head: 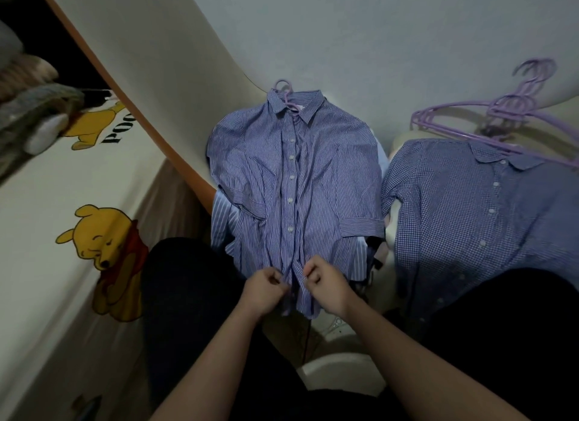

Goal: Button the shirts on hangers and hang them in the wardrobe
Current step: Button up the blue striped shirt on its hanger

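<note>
Obs: the striped shirt (294,182) lies flat and front up on the pale surface ahead of your knees, collar toward the far edge, hem toward the near edge. I cannot tell whether that surface is floor or bed. The purple hanger (283,88) is already inside the shirt, its hook poking out past the collar. Laid flat like this, the placket runs straight and the two front edges line up for you.

Hands: your left hand (266,287) and right hand (326,284) are close together low on the placket, just above the hem. Each pinches one front edge with curled fingers. The button is hidden under them, so I cannot tell whether it is through its hole.

Judgement: the buttons higher up look fastened, so this is likely the last one on this shirt. Hanging it comes after.

Nearby: the gingham shirt (470,217) lies front up toward the right edge, just beside the striped one. The spare hangers (507,113) are stacked past its collar, handy for the next garment. The cartoon-bear sheet (103,248) runs along the left
</note>
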